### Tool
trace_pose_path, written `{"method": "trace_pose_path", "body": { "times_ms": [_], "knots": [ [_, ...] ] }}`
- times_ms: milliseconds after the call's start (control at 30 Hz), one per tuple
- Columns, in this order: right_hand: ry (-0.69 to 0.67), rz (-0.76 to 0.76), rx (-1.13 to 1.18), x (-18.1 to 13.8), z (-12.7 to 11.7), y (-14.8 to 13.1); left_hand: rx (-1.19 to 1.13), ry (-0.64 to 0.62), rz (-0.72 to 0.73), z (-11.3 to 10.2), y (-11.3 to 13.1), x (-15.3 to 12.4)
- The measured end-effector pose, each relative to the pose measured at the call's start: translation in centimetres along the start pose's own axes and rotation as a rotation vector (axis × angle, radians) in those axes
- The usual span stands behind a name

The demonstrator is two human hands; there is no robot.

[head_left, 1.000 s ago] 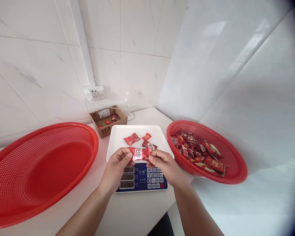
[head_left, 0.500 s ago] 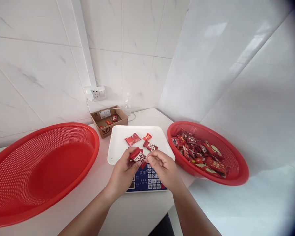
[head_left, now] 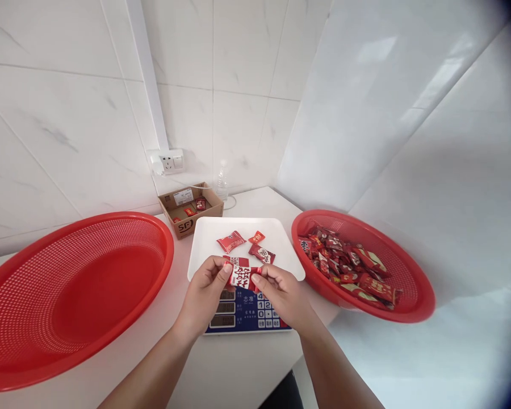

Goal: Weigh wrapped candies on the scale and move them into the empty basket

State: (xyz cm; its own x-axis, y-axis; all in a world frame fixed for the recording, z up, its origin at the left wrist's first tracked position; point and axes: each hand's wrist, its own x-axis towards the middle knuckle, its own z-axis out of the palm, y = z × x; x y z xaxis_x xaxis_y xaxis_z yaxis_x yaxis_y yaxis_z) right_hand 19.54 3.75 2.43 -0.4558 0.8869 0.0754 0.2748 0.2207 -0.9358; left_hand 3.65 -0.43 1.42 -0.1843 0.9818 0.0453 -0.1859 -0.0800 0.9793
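Note:
Between my left hand [head_left: 206, 289] and my right hand [head_left: 280, 292] is a red-and-white snack packet [head_left: 242, 276], pinched at each end and held flat above the front of the white scale tray [head_left: 202, 238]. Just behind it, partly covered, lies another red packet [head_left: 238, 261] on the tray. Farther back on the tray are a red packet [head_left: 231, 241], a small orange-red packet [head_left: 256, 237] and a dark red packet with a white patch [head_left: 262, 253]. Below my hands shows the scale's blue keypad panel [head_left: 249, 318], its right part hidden by my right hand.
A red basket [head_left: 421, 301] heaped with wrapped snacks stands at the right. To the left is a large red perforated basket [head_left: 169, 250]. A cardboard box [head_left: 186, 228] with a few packets sits behind the tray, beside a clear plastic bottle [head_left: 222, 182] and a wall socket [head_left: 170, 162].
The packet in my hands has turned from tilted to level, its printed face now showing. My left hand has shifted slightly left, and my right fingers now grip the packet's right end.

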Motion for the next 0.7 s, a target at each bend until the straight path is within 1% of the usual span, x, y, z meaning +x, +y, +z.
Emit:
{"method": "trace_pose_path", "body": {
  "times_ms": [200,267,300,333,367,400,433,500,533,567,600,667,700],
  "knots": [
    [-0.075,-0.025,0.058,0.0,0.2,-0.3,0.039,0.073,0.012,-0.6,-0.1,0.2],
    [-0.109,-0.018,0.060,0.2,0.1,-0.4,0.065,0.097,0.032,-1.3,0.5,-0.1],
    [-0.117,-0.014,0.048,0.3,0.0,-0.3,0.106,0.139,0.066,-1.8,1.0,-0.3],
    [-0.110,-0.013,0.024,0.5,-0.1,-0.2,0.168,0.206,0.110,-2.6,1.6,-0.6],
    [-0.085,-0.017,-0.009,0.7,-0.3,-0.1,0.262,0.307,0.168,-3.5,2.4,-0.9],
    [-0.047,-0.025,-0.049,0.9,-0.5,0.2,0.387,0.432,0.222,-4.5,3.3,-1.1],
    [-0.009,-0.035,-0.096,1.2,-0.6,0.5,0.504,0.552,0.241,-5.5,4.1,-1.4],
    [0.039,-0.057,-0.200,1.8,-0.7,1.3,0.726,0.766,0.214,-7.5,5.8,-1.8],
    [0.049,-0.071,-0.260,2.2,-0.6,1.6,0.835,0.834,0.183,-8.3,6.5,-2.0],
    [0.052,-0.091,-0.324,2.5,-0.4,2.0,0.949,0.866,0.148,-9.0,7.0,-2.1],
    [0.051,-0.116,-0.387,2.9,-0.2,2.3,1.056,0.869,0.114,-9.5,7.3,-2.2],
    [0.043,-0.163,-0.486,3.5,0.4,2.7,1.219,0.835,0.080,-10.0,7.5,-2.4],
    [0.030,-0.178,-0.517,3.7,0.7,2.8,1.260,0.818,0.084,-10.1,7.3,-2.4]
  ]
}}
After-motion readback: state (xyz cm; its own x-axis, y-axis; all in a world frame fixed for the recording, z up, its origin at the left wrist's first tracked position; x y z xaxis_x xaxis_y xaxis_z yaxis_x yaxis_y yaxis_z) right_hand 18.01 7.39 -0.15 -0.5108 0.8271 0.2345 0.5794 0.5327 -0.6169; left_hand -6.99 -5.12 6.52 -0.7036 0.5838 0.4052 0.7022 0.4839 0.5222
